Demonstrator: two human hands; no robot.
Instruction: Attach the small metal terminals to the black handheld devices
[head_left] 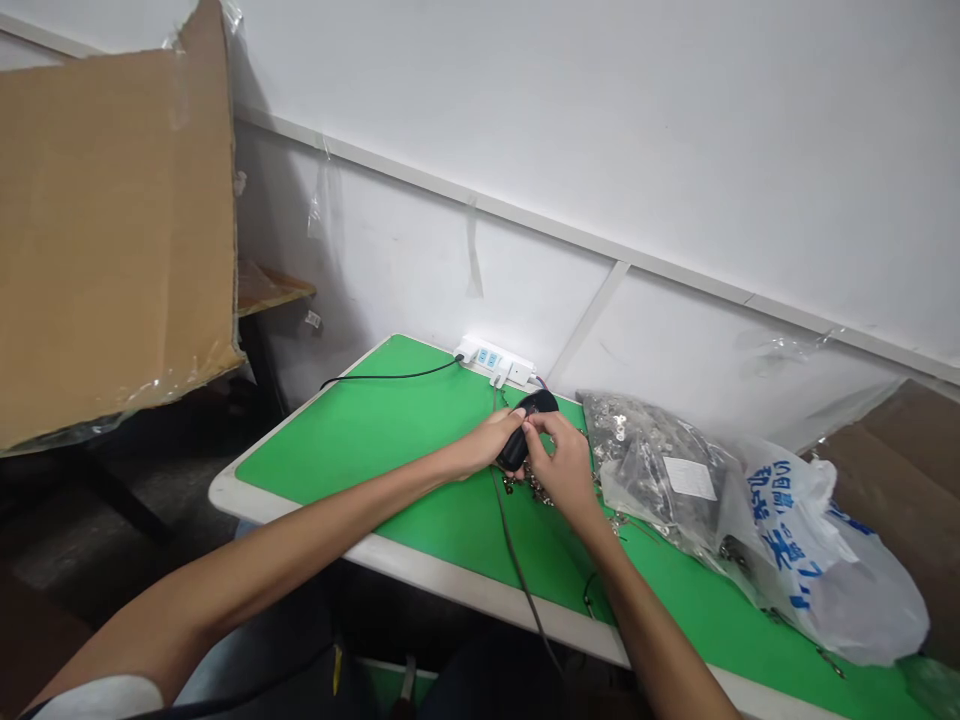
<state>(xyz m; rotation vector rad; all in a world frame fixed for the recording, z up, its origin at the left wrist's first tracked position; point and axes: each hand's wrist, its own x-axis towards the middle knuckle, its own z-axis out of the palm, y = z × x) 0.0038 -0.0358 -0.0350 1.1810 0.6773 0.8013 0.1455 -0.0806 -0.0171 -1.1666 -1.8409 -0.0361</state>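
Over the green-topped table (337, 440), my left hand (491, 442) is wrapped round a long, rounded black object (513, 453) whose exact kind I cannot make out. My right hand (559, 455) is closed, with thumb and fingertips pinched together against the upper face of that object. Anything small between those fingertips is hidden. Beneath both hands lies a scatter of small metal pieces (536, 488), partly covered by the right hand.
A white power strip (495, 358) with plugs and a black cable (390, 377) sits by the wall. A grey cord (517, 565) crosses the front edge. To the right lie a clear bag of metal parts (637, 450) and a white plastic bag (817, 560). Cardboard (112, 230) stands left.
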